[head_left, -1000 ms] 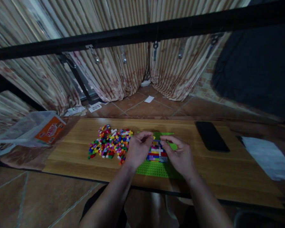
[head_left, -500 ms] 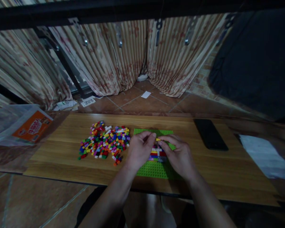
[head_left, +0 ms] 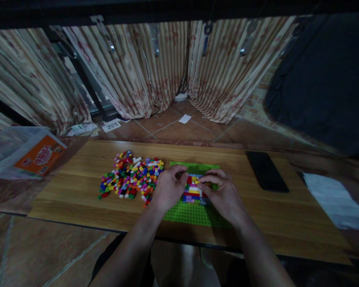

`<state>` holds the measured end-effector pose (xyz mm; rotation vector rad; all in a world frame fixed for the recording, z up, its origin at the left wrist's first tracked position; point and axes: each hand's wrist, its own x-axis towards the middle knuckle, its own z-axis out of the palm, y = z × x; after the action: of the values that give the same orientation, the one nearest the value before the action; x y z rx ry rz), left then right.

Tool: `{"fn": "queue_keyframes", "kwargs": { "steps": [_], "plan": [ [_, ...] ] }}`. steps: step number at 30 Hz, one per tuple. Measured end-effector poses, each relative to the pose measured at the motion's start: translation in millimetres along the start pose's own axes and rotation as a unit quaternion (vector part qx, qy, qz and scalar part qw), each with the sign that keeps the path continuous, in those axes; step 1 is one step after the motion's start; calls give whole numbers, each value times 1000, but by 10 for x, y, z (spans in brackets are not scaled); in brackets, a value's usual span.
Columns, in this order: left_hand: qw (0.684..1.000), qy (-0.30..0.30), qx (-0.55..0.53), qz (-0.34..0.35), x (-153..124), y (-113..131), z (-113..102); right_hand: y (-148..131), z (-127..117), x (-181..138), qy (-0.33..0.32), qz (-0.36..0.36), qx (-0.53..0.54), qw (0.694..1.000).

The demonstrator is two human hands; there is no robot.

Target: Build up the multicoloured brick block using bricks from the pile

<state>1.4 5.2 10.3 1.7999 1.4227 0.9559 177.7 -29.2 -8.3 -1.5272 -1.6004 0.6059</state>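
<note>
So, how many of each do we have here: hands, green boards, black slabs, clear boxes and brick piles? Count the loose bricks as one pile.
Left hand and right hand: 2
Green board: 1
Black slab: 1
Clear box: 1
Brick pile: 1
Total: 6

Two bare hands, left hand (head_left: 170, 189) and right hand (head_left: 223, 195), five-fingered, ungloved. Left forearm (head_left: 134, 247) and right forearm (head_left: 260, 251) also bare, smooth taper, wider toward bottom frame edge. Legwear (head_left: 107, 253): dark, near-black, both legs partly in view; right side mostly lost in shadow. Fabric and cut unreadable.
</note>
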Motion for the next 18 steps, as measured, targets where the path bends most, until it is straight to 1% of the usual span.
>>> {"fn": "queue_keyframes", "kwargs": {
  "steps": [4, 9, 15, 18],
  "plan": [
    [999, -4, 33, -7, -11, 27, -14, 17, 10, 1, -6, 5, 5, 1000],
    [998, -21, 57, -19, -32, 61, 8, 30, 28, 6, 2, 9, 17, 1000],
    [997, -34, 70, -17, -48, 54, 49, 35, 45, 16, 12, 8, 36, 999],
    [997, -37, 69, -18, -50, 45, 53, 29, 44, 25, 9, 22, 45, 999]
  ]
}}
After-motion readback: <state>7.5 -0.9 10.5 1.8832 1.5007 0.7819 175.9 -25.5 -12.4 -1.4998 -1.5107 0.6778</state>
